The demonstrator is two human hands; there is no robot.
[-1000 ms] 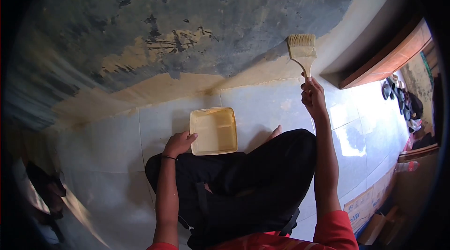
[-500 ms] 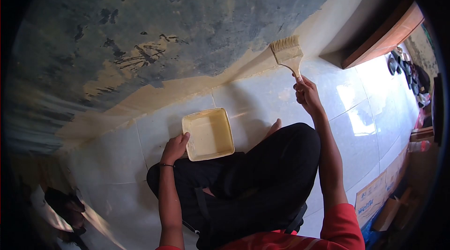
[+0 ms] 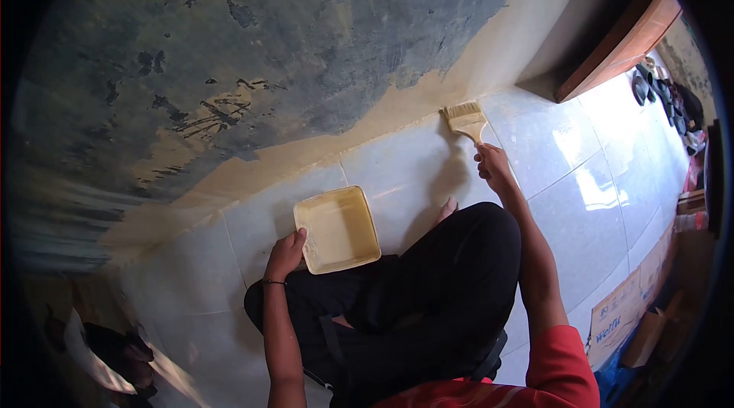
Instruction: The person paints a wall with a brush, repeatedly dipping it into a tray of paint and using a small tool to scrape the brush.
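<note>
My right hand [image 3: 495, 165] is closed round the handle of a wide paintbrush [image 3: 464, 119], whose bristles point away from me, close to the line where wall and floor meet. Cream paint coats the brush. With my left hand [image 3: 287, 250] I grip the left rim of a square cream tub [image 3: 337, 230], thumb over the edge, beside my bent knee. The tub's inside is smeared with the same cream colour. In front of me the wall [image 3: 329, 41] is dark grey-blue and blotchy, with a cream band along its bottom and right side.
Pale floor tiles [image 3: 397, 159] lie between me and the wall. A wooden door [image 3: 623, 45] stands at the right, with several shoes [image 3: 661, 98] beyond it. Cardboard [image 3: 615, 320] leans at the lower right. Dark cloth-like items [image 3: 115, 351] sit at the lower left.
My right hand has lowered the paintbrush from over the wall's bottom band to the floor edge, nearer to me. The view has shifted slightly; my left hand still holds the tub.
</note>
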